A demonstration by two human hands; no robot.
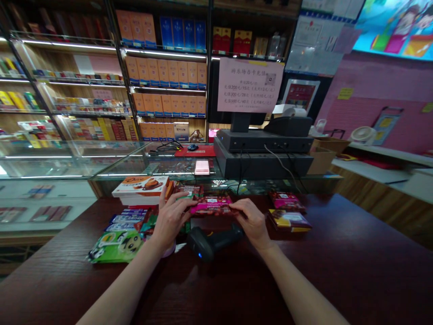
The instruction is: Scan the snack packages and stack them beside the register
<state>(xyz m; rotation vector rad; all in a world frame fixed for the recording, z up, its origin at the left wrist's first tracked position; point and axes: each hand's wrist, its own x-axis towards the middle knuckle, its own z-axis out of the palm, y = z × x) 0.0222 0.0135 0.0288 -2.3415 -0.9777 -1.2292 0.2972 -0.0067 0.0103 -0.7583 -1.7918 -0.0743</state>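
Observation:
A pink and dark red snack packet (212, 206) lies between my two hands at the middle of the dark wooden counter. The fingers of my left hand (171, 216) are on its left end, and my right hand (251, 222) pinches its right end. Just below the packet, a black barcode scanner (206, 246) with a small blue light rests on the counter. Left of my left hand lie a green panda packet (118, 246), blue and purple bars (125, 219) and a white and orange box (142, 187). Beyond my right hand are a pink packet (287, 201) and a yellow and brown packet (290, 220).
Behind the wooden counter (324, 271) stand a glass case (115, 169) and a black cash register (264, 158), its screen covered by a paper sign (250, 85). A mouse (192, 147) lies on a red mat. Shelves of boxed goods line the back wall.

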